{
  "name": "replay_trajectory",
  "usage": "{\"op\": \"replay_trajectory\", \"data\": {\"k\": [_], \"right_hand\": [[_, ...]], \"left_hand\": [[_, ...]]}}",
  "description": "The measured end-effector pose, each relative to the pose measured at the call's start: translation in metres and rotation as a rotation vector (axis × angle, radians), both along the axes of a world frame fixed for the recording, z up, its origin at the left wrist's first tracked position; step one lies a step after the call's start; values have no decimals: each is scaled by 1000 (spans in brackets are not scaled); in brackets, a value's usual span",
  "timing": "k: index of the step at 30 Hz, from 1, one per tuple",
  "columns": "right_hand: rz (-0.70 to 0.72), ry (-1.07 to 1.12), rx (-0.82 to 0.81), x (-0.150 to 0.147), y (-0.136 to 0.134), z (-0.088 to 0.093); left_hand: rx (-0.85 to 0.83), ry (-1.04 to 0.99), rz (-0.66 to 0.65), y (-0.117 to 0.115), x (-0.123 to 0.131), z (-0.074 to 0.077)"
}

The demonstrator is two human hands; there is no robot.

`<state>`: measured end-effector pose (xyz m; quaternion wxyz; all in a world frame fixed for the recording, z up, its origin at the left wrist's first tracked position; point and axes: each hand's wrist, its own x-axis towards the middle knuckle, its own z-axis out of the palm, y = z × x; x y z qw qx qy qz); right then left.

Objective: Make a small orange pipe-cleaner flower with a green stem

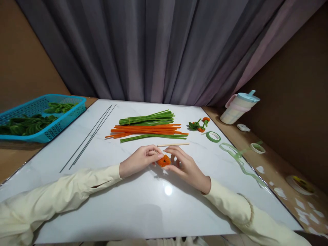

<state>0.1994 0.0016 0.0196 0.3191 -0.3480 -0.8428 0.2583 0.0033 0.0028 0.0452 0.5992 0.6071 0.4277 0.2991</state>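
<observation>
A small round orange pipe-cleaner flower (164, 161) with a dark centre is held just above the white table. My left hand (142, 159) pinches its left edge between thumb and fingers. Curved around its right side is my right hand (188, 167), the thumb at the lower edge and the fingers arched over the top. Just behind the hands lies a thin wooden stick (174, 145). Farther back, orange pipe cleaners (146, 130) lie between a bundle of green pipe cleaners (147, 119) and a smaller row of green ones (153, 138).
Three dark wires (89, 136) lie at left, near a blue basket (48, 133) of green leaves. To the right are small orange-and-green flower pieces (198, 125), a green tape roll (213, 136), loose tape strips (241, 162) and a tumbler (238, 107). White scraps (280, 193) litter the right edge.
</observation>
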Motion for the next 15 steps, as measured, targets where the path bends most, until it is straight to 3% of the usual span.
{"op": "replay_trajectory", "data": {"k": [7,15], "right_hand": [[2,-21,325,1,1,-11],[11,-64,455,2,3,-14]], "left_hand": [[-61,3,10,-5,1,1],[-158,-54,49,-8,2,1]]}}
